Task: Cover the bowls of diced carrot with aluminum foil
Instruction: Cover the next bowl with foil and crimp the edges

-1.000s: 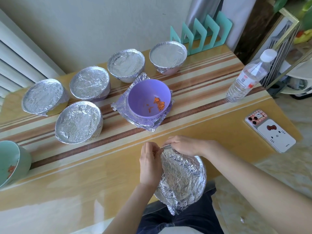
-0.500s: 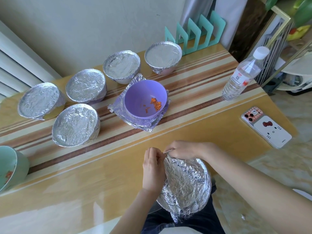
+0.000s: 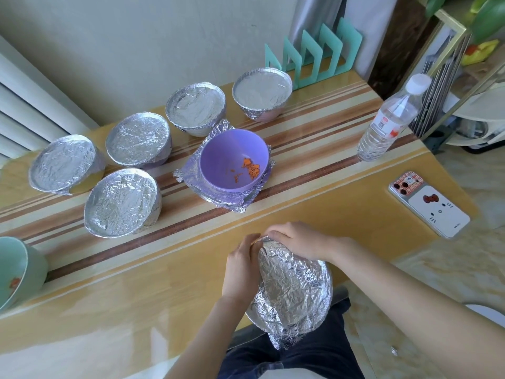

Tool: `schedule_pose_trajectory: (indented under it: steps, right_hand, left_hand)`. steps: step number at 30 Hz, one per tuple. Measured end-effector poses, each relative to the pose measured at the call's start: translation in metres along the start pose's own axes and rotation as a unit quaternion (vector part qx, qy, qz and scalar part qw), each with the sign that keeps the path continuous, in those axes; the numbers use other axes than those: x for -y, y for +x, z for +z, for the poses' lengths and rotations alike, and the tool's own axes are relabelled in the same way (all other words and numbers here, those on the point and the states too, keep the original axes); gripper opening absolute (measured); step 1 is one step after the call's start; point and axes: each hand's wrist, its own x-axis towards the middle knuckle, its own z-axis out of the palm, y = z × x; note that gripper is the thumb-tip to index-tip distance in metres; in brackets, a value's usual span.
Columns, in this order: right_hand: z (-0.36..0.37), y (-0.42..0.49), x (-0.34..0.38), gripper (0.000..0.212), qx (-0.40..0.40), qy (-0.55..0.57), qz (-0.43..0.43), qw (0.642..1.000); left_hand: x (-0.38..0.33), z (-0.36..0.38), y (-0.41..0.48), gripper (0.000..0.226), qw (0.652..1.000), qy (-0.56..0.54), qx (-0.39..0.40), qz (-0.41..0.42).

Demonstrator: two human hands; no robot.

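At the table's near edge I hold a foil-wrapped bowl (image 3: pixel 293 294), tilted toward me. My left hand (image 3: pixel 241 269) grips its left rim and my right hand (image 3: pixel 297 240) curls over its far rim, both pressing foil down. An uncovered purple bowl (image 3: pixel 232 157) with a few diced carrot pieces (image 3: pixel 252 168) stands on a stack of foil sheets (image 3: pixel 221 198) mid-table. Several foil-covered bowls sit behind and to the left, the nearest (image 3: pixel 121 202) by the stripes. A green bowl (image 3: pixel 19 272) with carrot bits stands uncovered at the left edge.
A water bottle (image 3: pixel 388 119) stands at the right, with a phone (image 3: pixel 429 203) in a cat-face case nearer the right edge. A teal rack (image 3: pixel 314 56) sits at the back against the wall. A striped runner (image 3: pixel 314 143) crosses the wooden table.
Both hands stay on the foil-wrapped bowl, with fingers shifting slightly along its far rim. The view has shifted a little; nothing else on the table has moved.
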Motion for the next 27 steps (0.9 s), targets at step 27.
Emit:
schedule_pose_trajectory:
  steps: [27]
  right_hand:
    - [0.003,-0.002,-0.009,0.041,-0.034,0.055,0.041,0.997]
  left_hand:
    - [-0.003,-0.011,-0.004,0.019,0.997,-0.003,-0.052,-0.048]
